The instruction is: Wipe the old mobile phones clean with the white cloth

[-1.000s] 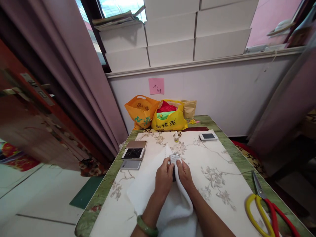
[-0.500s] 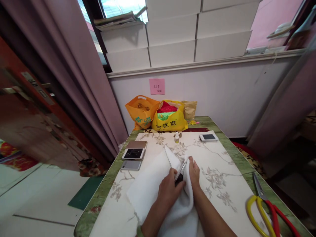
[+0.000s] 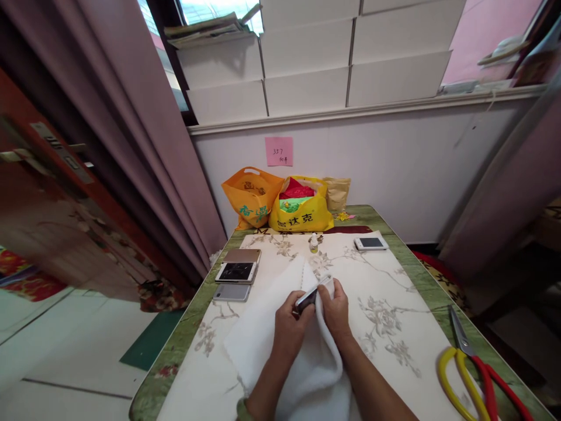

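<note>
A white smartphone with a dark screen [image 3: 308, 300] is tilted above the middle of the table, gripped at its near left end by my left hand [image 3: 289, 330]. My right hand [image 3: 336, 310] is closed on a fold of white fleecy cloth [image 3: 262, 330] and presses it to the phone's far right end. The rest of the cloth spreads under both hands and drapes towards me. A small white dropper bottle [image 3: 314, 243] stands just beyond the cloth. Parts of the phone are hidden by fingers and cloth.
On the left lie a gold phone [image 3: 242, 255], a white phone with a black screen [image 3: 235, 271] and a grey phone [image 3: 232, 292]. Another white phone [image 3: 371, 243] lies back right. Large scissors [image 3: 471, 362] lie near right. Orange [image 3: 253, 196] and yellow bags [image 3: 302, 219] stand at the back.
The phone has turned from steeply upright to a flatter tilt, with its screen more towards me. Both hands moved slightly, and the right hand has shifted its hold on the cloth at the phone's end.
</note>
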Action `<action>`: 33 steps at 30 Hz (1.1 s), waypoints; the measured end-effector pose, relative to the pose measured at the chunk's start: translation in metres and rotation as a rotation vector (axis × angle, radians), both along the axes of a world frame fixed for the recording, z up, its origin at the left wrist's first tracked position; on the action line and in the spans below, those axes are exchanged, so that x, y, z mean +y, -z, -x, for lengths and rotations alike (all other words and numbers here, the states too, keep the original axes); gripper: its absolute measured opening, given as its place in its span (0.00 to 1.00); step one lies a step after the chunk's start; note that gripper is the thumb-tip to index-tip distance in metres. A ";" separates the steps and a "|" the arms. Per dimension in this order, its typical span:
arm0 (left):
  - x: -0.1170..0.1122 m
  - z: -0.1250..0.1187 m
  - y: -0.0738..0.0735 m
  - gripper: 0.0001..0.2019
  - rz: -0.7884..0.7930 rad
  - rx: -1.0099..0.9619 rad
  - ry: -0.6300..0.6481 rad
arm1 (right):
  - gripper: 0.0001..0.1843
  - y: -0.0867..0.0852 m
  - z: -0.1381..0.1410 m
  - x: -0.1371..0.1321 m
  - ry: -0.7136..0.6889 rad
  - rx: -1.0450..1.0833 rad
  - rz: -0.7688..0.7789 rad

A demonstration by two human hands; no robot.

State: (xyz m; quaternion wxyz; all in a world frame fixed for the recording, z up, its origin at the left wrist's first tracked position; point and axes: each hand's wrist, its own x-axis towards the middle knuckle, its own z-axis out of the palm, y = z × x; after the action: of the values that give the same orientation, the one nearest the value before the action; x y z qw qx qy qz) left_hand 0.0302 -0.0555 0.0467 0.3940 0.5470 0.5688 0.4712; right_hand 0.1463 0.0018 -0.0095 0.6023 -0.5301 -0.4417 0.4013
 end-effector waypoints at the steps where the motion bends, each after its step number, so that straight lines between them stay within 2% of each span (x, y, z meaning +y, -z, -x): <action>1: 0.001 -0.001 0.001 0.13 0.039 -0.095 0.020 | 0.20 -0.001 0.000 0.000 -0.007 -0.013 0.011; 5: 0.001 -0.006 0.007 0.18 0.184 -0.367 0.115 | 0.22 0.000 -0.003 0.001 0.028 -0.038 0.082; 11: 0.006 -0.004 0.023 0.17 0.169 -0.443 0.070 | 0.28 0.005 -0.008 0.004 0.130 -0.041 0.110; 14: 0.008 0.004 0.032 0.16 0.217 -0.593 0.018 | 0.30 0.006 -0.007 0.003 0.140 -0.039 0.145; 18: 0.008 0.010 0.041 0.16 0.252 -0.833 -0.059 | 0.29 0.006 -0.004 0.000 0.114 -0.035 0.112; 20: 0.009 0.011 0.044 0.15 0.247 -0.934 -0.090 | 0.29 0.007 -0.006 0.001 0.150 0.000 0.105; 24: 0.013 0.014 0.046 0.11 0.268 -1.138 -0.246 | 0.34 0.012 -0.015 0.006 0.260 0.118 0.071; 26: 0.015 0.015 0.047 0.10 0.291 -1.151 -0.282 | 0.37 0.014 -0.022 0.009 0.317 0.170 0.058; 29: 0.016 0.013 0.049 0.10 0.278 -1.075 -0.257 | 0.39 0.013 -0.027 0.009 0.424 0.173 0.014; 31: 0.015 0.010 0.049 0.13 0.247 -1.024 -0.226 | 0.38 0.009 -0.027 0.006 0.485 0.089 -0.098; 33: 0.014 0.007 0.049 0.15 0.226 -0.981 -0.201 | 0.35 0.003 -0.023 0.001 0.470 -0.015 -0.258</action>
State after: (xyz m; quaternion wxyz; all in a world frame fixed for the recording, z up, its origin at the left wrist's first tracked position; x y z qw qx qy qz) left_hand 0.0227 -0.0411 -0.0026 0.6240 0.1583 0.4141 0.6435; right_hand 0.1696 0.0027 -0.0121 0.7382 -0.5398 -0.3587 0.1870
